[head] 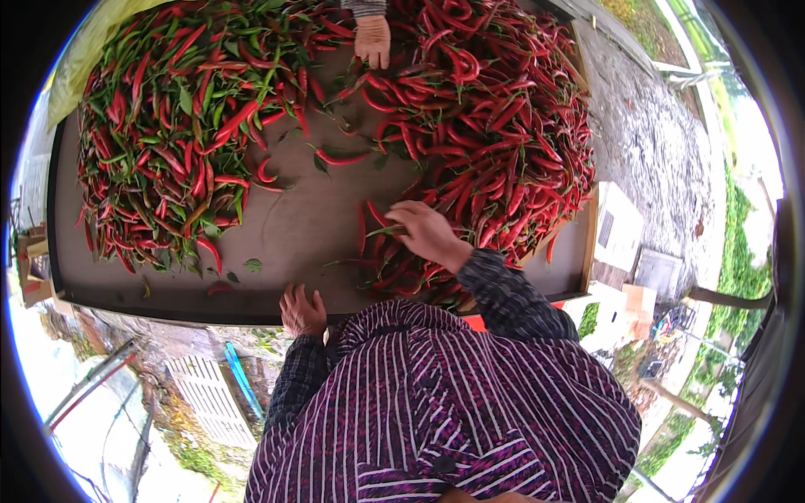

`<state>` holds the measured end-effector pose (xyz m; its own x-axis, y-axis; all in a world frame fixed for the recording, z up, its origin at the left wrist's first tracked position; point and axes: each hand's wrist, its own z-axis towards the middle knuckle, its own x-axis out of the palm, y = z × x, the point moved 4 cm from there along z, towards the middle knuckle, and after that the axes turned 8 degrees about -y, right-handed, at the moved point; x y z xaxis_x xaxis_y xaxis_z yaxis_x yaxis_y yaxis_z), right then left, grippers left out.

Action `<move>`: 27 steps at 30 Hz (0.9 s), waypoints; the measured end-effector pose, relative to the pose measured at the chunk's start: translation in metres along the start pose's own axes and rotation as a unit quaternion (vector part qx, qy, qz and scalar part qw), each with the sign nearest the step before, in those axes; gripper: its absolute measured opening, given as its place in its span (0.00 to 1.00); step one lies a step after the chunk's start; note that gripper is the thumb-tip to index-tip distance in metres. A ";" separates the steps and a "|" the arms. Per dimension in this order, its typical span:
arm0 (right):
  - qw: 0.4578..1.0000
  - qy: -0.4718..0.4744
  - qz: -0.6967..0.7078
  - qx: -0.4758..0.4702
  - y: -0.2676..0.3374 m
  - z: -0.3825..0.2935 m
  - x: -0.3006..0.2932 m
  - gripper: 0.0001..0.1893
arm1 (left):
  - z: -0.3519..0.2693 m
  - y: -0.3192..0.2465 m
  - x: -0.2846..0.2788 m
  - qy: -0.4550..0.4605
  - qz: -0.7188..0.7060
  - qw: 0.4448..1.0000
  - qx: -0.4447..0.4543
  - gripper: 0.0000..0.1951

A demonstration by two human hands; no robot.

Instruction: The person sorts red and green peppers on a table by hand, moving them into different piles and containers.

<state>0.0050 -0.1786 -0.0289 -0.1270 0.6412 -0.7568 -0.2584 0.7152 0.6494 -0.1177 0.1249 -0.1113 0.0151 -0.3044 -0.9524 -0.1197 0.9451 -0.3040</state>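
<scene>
My right hand (429,234) is over the near edge of a large heap of red chili peppers (484,170) on the right. Its fingers are closed on a dark greenish chili pepper (387,231), partly hidden under them. My left hand (304,312) rests on the near rim of the brown table (295,232), fingers apart and holding nothing. A second heap, of mixed red and green chili peppers (170,144) with leaves, covers the left side. One red chili pepper (343,157) lies between the heaps.
Across the table, another person's hand (373,41) reaches down between the heaps. Loose leaves (253,265) lie near the front rim. Yellow sheeting (88,63) hangs at the far left corner. A white box (618,223) and a cardboard box (638,311) stand right of the table.
</scene>
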 end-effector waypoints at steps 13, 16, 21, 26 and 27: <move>0.993 -0.005 -0.113 -0.017 -0.007 0.233 0.081 0.23 | 0.006 0.000 -0.014 0.007 -0.029 0.999 -0.038 0.22; 0.984 -0.005 -0.176 0.030 -0.045 0.266 0.074 0.24 | 0.012 -0.010 -0.015 0.002 -0.038 0.999 -0.029 0.21; 0.958 0.037 -0.278 -0.054 -0.048 0.259 0.101 0.21 | 0.010 -0.009 -0.015 0.010 -0.039 0.999 -0.031 0.21; 0.979 -0.011 -0.165 -0.118 -0.029 0.204 0.092 0.22 | 0.011 0.002 -0.018 -0.014 -0.090 0.996 -0.002 0.20; 0.984 0.019 -0.147 -0.100 -0.023 0.184 0.087 0.22 | 0.016 0.003 -0.020 -0.027 -0.115 0.993 0.004 0.20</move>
<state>0.1758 -0.0877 -0.0961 -0.0524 0.4010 -0.9146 -0.4719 0.7971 0.3766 -0.1024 0.1357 -0.0934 0.0939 -0.5064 -0.8572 -0.0985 0.8520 -0.5141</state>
